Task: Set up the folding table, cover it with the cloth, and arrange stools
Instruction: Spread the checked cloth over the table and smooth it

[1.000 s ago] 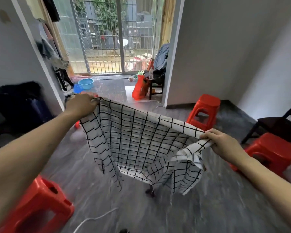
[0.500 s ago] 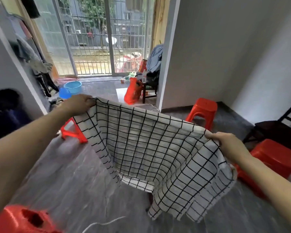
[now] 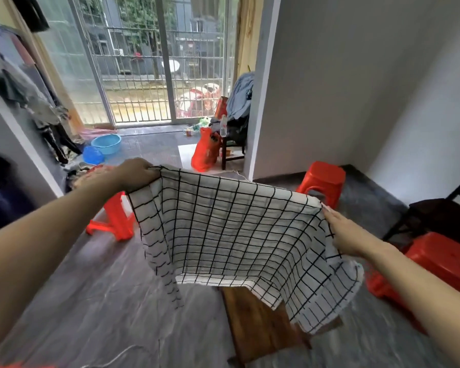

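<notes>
A white cloth (image 3: 231, 232) with a black grid hangs spread between my two hands, above the floor. My left hand (image 3: 136, 172) grips its far left corner. My right hand (image 3: 348, 232) holds its right edge, fingers pointing forward along the cloth. Below the cloth's near edge shows part of a dark wooden folding table (image 3: 258, 322), low and mostly covered. Three red plastic stools stand around: one (image 3: 114, 216) behind my left forearm, one (image 3: 323, 181) by the far wall, one (image 3: 441, 258) under my right forearm.
A dark chair (image 3: 436, 216) stands at the right wall. An orange bag (image 3: 205, 152) and a chair piled with clothes (image 3: 237, 120) sit by the pillar. Blue basins (image 3: 105, 143) lie near the barred glass door. A white cord (image 3: 122, 351) runs across the grey floor.
The cloth has been spread wider and lowered toward me; its right part now drapes over the wooden table, which has come into view. My view shifted right and down.
</notes>
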A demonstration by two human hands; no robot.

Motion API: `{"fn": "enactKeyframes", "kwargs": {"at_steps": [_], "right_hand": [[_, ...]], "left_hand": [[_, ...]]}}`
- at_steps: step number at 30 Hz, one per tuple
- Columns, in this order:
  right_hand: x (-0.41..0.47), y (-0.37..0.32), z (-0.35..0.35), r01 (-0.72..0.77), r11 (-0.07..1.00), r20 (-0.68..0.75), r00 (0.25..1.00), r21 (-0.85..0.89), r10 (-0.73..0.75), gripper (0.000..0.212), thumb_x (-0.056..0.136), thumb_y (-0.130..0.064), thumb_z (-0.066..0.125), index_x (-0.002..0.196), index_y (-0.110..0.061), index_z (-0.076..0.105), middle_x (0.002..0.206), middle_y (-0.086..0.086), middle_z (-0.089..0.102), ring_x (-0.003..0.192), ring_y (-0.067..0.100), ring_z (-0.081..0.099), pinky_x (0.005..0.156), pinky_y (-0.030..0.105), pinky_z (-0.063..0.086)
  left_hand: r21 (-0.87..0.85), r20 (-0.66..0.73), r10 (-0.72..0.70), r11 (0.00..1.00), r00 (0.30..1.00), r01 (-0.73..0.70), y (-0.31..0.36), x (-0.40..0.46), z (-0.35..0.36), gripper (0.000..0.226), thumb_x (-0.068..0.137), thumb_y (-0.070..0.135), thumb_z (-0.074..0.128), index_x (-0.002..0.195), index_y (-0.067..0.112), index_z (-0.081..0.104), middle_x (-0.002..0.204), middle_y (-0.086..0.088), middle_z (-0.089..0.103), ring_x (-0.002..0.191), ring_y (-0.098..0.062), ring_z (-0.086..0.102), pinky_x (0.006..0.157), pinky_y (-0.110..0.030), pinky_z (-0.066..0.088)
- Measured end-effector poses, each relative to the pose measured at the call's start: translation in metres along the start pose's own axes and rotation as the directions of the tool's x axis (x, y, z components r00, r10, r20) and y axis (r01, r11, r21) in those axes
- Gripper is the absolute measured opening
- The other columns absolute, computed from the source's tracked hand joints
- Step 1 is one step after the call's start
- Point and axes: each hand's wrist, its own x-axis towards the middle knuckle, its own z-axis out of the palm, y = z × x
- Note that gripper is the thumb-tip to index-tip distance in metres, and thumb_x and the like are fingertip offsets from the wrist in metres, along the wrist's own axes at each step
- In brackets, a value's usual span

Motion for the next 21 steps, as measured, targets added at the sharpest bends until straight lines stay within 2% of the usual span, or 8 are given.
{"fn": "enactKeyframes", "kwargs": {"at_steps": [6,8,10,12,14,16,18,21], "right_hand": [[0.070,0.000,-0.039,-0.065,0.997,0.011,0.998,-0.049,0.066,0.080,0.093,-0.018,0.048,0.154,-0.039,0.000,0.163,0.001,-0.008,0.142,0.039,0.022,0.115,0.050,0.026],[0.082,-0.026,-0.052,0.148,0.989,-0.077,0.986,0.014,-0.147,0.062,0.093,-0.029,0.053,0.150,-0.025,0.030,0.157,0.010,0.025,0.136,0.029,0.037,0.114,0.041,0.032],[0.079,-0.059,-0.061,0.327,0.932,-0.152,0.940,0.153,-0.305,0.041,0.088,-0.048,0.056,0.121,-0.023,0.060,0.125,0.003,0.062,0.108,0.014,0.059,0.097,0.035,0.048],[0.070,-0.087,-0.061,0.400,0.871,-0.145,0.916,0.285,-0.373,0.055,0.074,-0.077,0.053,0.099,-0.029,0.061,0.095,-0.010,0.067,0.084,0.004,0.061,0.076,0.027,0.053],[0.068,-0.103,-0.051,0.416,0.834,-0.129,0.909,0.362,-0.398,0.074,0.059,-0.093,0.050,0.105,-0.035,0.054,0.091,-0.016,0.062,0.082,0.003,0.060,0.070,0.023,0.048],[0.074,-0.105,-0.042,0.387,0.820,-0.141,0.921,0.423,-0.362,0.085,0.054,-0.091,0.059,0.116,-0.033,0.047,0.097,-0.016,0.061,0.088,0.006,0.060,0.070,0.026,0.049],[0.087,-0.096,-0.035,0.363,0.801,-0.179,0.932,0.476,-0.316,0.077,0.064,-0.069,0.070,0.123,-0.026,0.044,0.106,-0.010,0.063,0.095,0.012,0.061,0.077,0.032,0.053],[0.102,-0.070,-0.031,0.339,0.784,-0.272,0.936,0.521,-0.224,0.047,0.076,-0.035,0.068,0.119,-0.028,0.051,0.103,-0.007,0.066,0.095,0.015,0.064,0.076,0.030,0.051]], "left_hand": [[-0.046,0.145,0.028,0.999,0.989,-0.021,0.082,0.032,0.019,0.036,0.093,0.040,0.058,0.112,0.012,0.072,0.116,-0.013,0.067,0.102,-0.026,0.057,0.086,-0.028,0.040],[-0.114,0.135,0.042,0.993,0.990,-0.026,0.118,0.044,0.035,0.037,0.090,0.038,0.063,0.109,0.009,0.074,0.113,-0.014,0.068,0.098,-0.024,0.057,0.084,-0.028,0.042],[-0.187,0.141,0.055,0.982,0.989,-0.028,0.154,0.056,0.054,0.035,0.087,0.038,0.066,0.104,0.008,0.075,0.109,-0.013,0.068,0.098,-0.024,0.058,0.083,-0.029,0.046],[-0.253,0.152,0.061,0.967,0.986,-0.021,0.188,0.067,0.075,0.032,0.083,0.039,0.070,0.100,0.012,0.076,0.103,-0.008,0.068,0.093,-0.020,0.058,0.077,-0.025,0.046],[-0.292,0.164,0.073,0.956,0.984,-0.022,0.220,0.076,0.094,0.031,0.083,0.036,0.071,0.099,0.009,0.076,0.096,-0.007,0.067,0.086,-0.017,0.056,0.068,-0.023,0.045],[-0.327,0.186,0.074,0.945,0.980,-0.010,0.246,0.084,0.110,0.031,0.083,0.034,0.071,0.096,0.006,0.074,0.092,-0.007,0.065,0.084,-0.018,0.056,0.068,-0.025,0.047],[-0.388,0.224,0.058,0.921,0.973,0.034,0.263,0.087,0.117,0.033,0.083,0.037,0.070,0.094,0.006,0.072,0.091,-0.008,0.064,0.085,-0.020,0.058,0.072,-0.030,0.050],[-0.669,0.408,0.109,0.712,0.906,0.216,0.273,0.084,0.118,0.035,0.087,0.045,0.063,0.104,0.014,0.063,0.094,-0.009,0.060,0.080,-0.019,0.058,0.069,-0.030,0.051]]}}
